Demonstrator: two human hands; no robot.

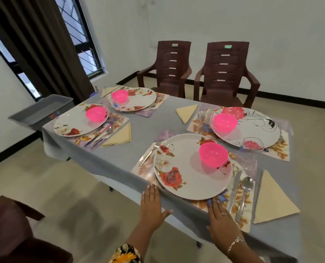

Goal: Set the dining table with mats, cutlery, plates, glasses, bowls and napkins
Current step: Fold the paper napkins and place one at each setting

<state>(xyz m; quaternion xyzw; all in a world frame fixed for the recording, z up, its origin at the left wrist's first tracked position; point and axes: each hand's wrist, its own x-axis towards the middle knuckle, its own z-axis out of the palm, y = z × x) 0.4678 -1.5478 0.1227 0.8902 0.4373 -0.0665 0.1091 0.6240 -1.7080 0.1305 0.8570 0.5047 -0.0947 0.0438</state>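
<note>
Counter (120, 149), four places laid; near plate (188, 179) on mat (141, 168), pink bowl (213, 154) on it, fork (150, 153) left, knife (234, 188), spoon (245, 194), napkin (271, 202) right; left hand (151, 203), right hand (219, 215) flat at the near edge, each grip open and empty, seemingly squaring the mat.

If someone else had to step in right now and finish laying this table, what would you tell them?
Left hand: open, flat at the table edge beside the near mat. Right hand: open, flat on that mat.
Done: four settings. The near plate holds a bowl, with fork, knife, spoon and napkin beside it; the others look alike.
Left: one glass stands by the far right plate; others are hard to make out, so check glasses.
</note>
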